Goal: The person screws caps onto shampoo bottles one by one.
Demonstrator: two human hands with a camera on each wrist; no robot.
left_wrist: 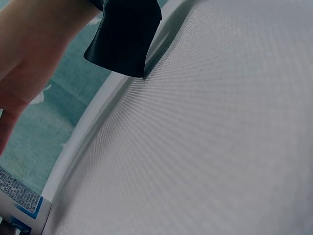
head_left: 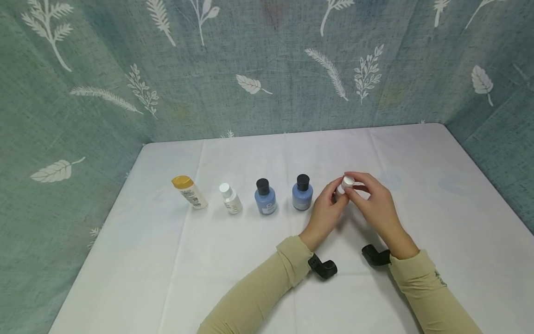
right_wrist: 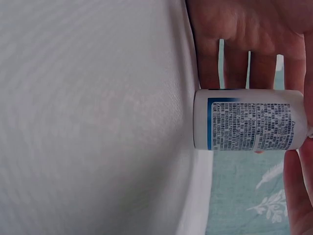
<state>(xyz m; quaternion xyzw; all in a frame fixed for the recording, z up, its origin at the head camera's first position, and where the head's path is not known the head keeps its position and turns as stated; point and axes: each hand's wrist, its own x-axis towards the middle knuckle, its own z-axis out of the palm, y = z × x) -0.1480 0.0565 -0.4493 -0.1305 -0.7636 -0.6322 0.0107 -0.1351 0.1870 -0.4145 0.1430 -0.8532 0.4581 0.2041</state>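
Note:
A small white bottle [right_wrist: 249, 120] with a blue band and dense printed text is between my two hands, its base at the tabletop. My left hand [head_left: 326, 208] holds the bottle's body from the left side. At the top, the thumb and index finger of my right hand [head_left: 377, 206] pinch the white cap [head_left: 348, 181]. The right wrist view shows the right hand's other fingers extended behind the bottle. Only the bottle's lower part enters the left wrist view, at the bottom left corner. Most of the body is hidden by fingers in the head view.
Left of my hands stand two blue bottles with black caps [head_left: 302, 193] [head_left: 265, 197], a white bottle [head_left: 232, 199] and a cream bottle with a yellow cap [head_left: 192, 192]. A white cloth [head_left: 233, 260] covers the table. Green leaf-patterned fabric [head_left: 267, 60] hangs behind.

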